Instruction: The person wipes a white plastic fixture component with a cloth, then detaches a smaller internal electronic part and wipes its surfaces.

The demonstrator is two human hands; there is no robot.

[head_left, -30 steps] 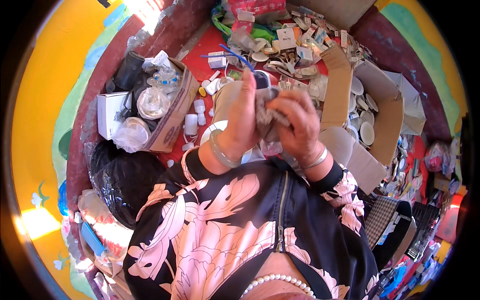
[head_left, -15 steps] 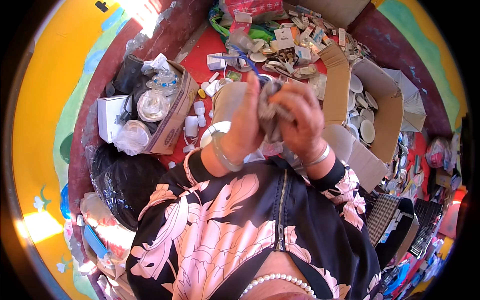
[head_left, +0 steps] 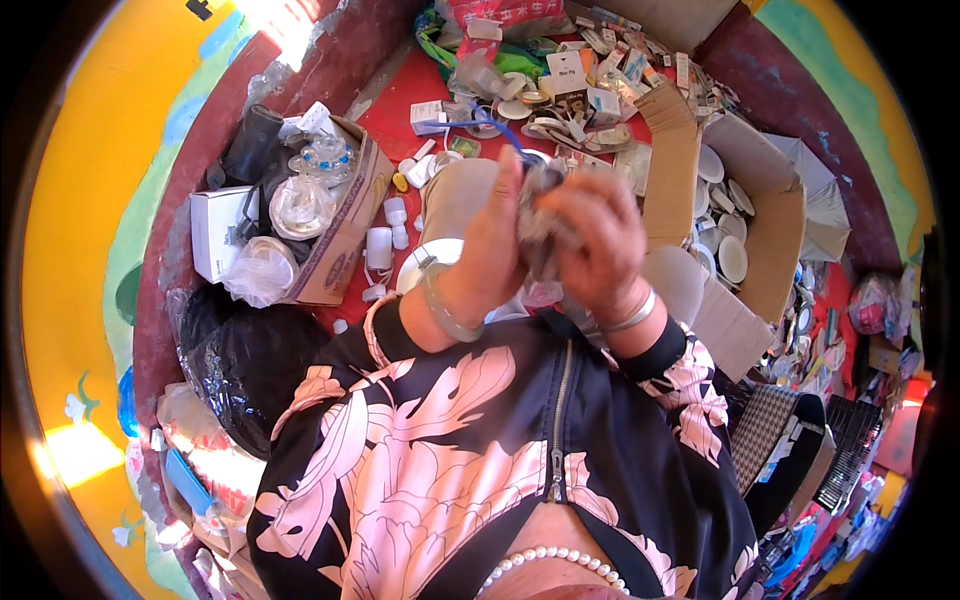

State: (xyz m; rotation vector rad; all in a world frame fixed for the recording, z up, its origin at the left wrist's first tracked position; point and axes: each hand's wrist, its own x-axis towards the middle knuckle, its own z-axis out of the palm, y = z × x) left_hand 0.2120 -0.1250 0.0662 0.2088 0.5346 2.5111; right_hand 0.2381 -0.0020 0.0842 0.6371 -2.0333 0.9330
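Above my lap, my two hands meet around a crumpled grey cloth [head_left: 541,215]. My right hand [head_left: 602,228] has its fingers bent over the cloth, gripping it. My left hand [head_left: 488,225] presses against the cloth's other side, thumb pointing up. Its fingers are mostly hidden, and so is what they hold. From a dark end at the top of the bundle, a thin blue cord [head_left: 497,124] runs up and curves left. A white round item [head_left: 430,262], partly covered, lies below my left wrist.
On the left stands a cardboard box [head_left: 350,235] of plastic-wrapped goods, with a black plastic bag [head_left: 240,350] below. White round lamps [head_left: 733,260] fill an open carton [head_left: 775,225] on the right. Small boxes [head_left: 567,72] and loose parts lie ahead on red cloth [head_left: 397,112].
The cloth bundle and my right fingers have shifted slightly, with some blur. Both hands stay together in nearly the same place.
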